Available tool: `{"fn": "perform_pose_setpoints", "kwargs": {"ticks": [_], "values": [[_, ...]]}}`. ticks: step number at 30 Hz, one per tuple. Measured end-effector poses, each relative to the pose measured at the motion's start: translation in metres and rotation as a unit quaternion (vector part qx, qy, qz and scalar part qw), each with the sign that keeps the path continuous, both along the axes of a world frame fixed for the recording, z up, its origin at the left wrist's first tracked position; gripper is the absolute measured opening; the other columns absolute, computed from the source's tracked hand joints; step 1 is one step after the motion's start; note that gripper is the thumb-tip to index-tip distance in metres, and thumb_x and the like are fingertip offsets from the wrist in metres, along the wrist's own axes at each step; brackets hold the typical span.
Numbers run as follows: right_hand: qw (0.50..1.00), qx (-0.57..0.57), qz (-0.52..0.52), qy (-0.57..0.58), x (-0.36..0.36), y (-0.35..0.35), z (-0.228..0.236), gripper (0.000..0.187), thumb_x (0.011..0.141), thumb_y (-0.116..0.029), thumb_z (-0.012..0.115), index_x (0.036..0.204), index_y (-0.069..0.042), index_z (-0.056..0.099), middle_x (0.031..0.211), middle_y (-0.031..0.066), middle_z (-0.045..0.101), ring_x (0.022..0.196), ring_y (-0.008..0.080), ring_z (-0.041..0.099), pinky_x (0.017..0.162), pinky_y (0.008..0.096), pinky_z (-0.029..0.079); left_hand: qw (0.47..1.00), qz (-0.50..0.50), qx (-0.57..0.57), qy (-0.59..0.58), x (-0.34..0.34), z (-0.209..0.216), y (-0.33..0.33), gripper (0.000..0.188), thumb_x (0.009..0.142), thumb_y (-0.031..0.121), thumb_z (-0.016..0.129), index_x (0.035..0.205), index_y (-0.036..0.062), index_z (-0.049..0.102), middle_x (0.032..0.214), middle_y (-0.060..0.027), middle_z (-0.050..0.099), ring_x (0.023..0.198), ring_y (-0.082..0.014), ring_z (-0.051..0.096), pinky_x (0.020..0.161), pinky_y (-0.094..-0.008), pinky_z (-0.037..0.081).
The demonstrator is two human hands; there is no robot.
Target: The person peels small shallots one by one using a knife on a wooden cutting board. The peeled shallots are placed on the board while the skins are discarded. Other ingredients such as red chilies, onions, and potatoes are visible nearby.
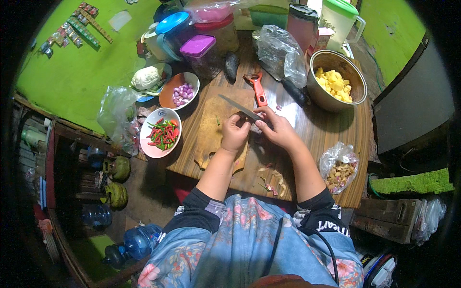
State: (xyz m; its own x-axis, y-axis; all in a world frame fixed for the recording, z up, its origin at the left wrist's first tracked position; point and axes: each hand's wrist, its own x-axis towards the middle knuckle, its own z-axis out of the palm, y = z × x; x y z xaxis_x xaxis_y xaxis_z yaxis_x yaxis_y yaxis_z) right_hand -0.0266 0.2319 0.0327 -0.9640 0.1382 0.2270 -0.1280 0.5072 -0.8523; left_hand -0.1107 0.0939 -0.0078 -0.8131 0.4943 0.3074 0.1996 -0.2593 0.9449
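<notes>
My right hand [278, 128] grips a knife [234, 105], its blade slanting up and left over a wooden cutting board [207, 137]. Beside it, my left hand [234, 134] is closed in a pinch near the knife; whatever its fingers hold is too small or hidden to make out. A green scrap [218, 120] lies on the board. Just beyond my right hand rests a red-handled peeler [260, 91]. To the left stand a bowl [143, 139] of red and green chilies and a bowl [165, 99] of peeled shallots.
A metal pot [312, 91] of yellow cubes stands at the far right. Peel scraps [273, 185] lie near the table's front edge, left of a plastic bag [341, 168] of peelings. Lidded containers [198, 45], a pitcher [341, 21] and a cauliflower [145, 78] line the back.
</notes>
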Motion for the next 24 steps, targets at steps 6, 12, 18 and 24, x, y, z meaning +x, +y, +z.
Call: {"fn": "perform_pose_setpoints", "kwargs": {"ticks": [6,12,18,24], "values": [[0.998,-0.025,-0.054,0.033,-0.007,0.002,-0.013,0.031,0.087,-0.028,0.051,0.111,-0.008,0.048,0.086,0.0184,0.062,0.084,0.0342,0.061,0.074,0.0383,0.047,0.999,-0.014,-0.046,-0.009,0.000,-0.005,-0.001,0.014,0.081,0.001,0.059,0.095,0.0002,0.060,0.090,-0.0045,0.063,0.081,-0.0106,0.058,0.073,-0.0235,0.046],[0.990,-0.118,-0.078,0.020,-0.010,0.009,-0.024,0.033,0.090,-0.030,0.047,0.116,-0.010,0.051,0.078,0.0129,0.063,0.072,0.0193,0.061,0.070,0.0317,0.047,0.966,-0.089,0.128,-0.204,-0.003,0.011,-0.001,0.023,0.087,0.007,0.051,0.110,0.0034,0.051,0.090,-0.0084,0.062,0.060,-0.0039,0.046,0.054,-0.0167,0.040],[0.995,-0.092,0.011,-0.042,-0.004,0.001,-0.007,0.037,0.088,-0.029,0.050,0.120,-0.012,0.048,0.079,0.0131,0.062,0.072,0.0212,0.061,0.068,0.0325,0.047,0.959,-0.074,0.145,-0.232,-0.007,0.002,-0.003,0.018,0.087,0.009,0.053,0.105,0.0046,0.054,0.087,-0.0033,0.060,0.060,-0.0055,0.047,0.053,-0.0188,0.039],[0.998,-0.053,0.033,0.026,-0.001,-0.007,-0.001,0.040,0.085,-0.027,0.052,0.122,-0.013,0.045,0.085,0.0163,0.061,0.081,0.0296,0.062,0.073,0.0372,0.047,0.956,-0.064,0.150,-0.244,-0.010,0.000,-0.004,0.014,0.085,0.006,0.055,0.099,0.0035,0.057,0.085,-0.0008,0.059,0.064,-0.0071,0.048,0.057,-0.0202,0.039]]}}
